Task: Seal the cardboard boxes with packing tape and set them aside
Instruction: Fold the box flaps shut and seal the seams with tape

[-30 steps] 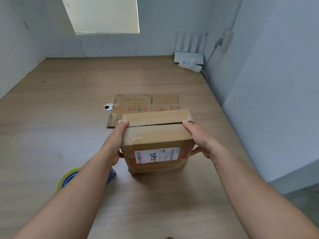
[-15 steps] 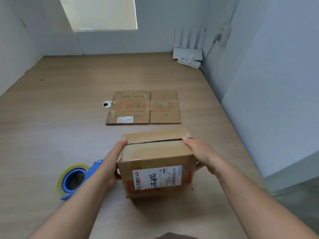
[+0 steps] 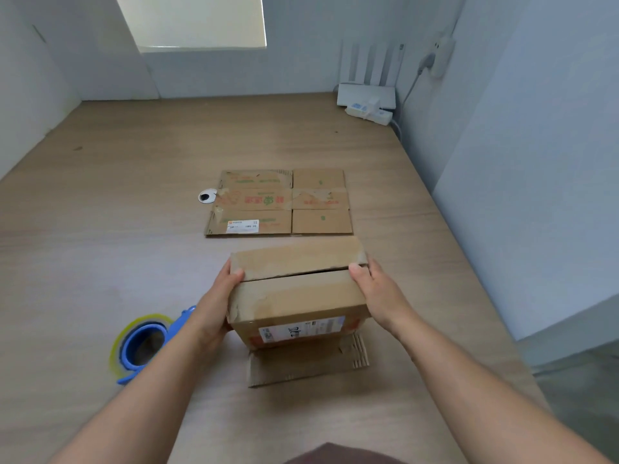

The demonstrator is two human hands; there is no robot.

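Observation:
A small brown cardboard box with a white shipping label on its near side stands on the wooden table, its two top flaps folded down with an open seam between them. A bottom flap sticks out flat toward me. My left hand grips the box's left side, thumb on top at the seam. My right hand grips the right side, thumb on top. A blue tape dispenser with a yellowish tape roll lies on the table just left of my left forearm.
A flattened cardboard box lies farther back on the wooden table, beside a round cable hole. A white router and power strip sit in the far right corner. Walls close off the left, back and right; the table's right edge drops off.
The box has come toward me and lower, held in both hands, uncovering the flattened cardboard behind it. A bottom flap now shows splayed out on the table in front.

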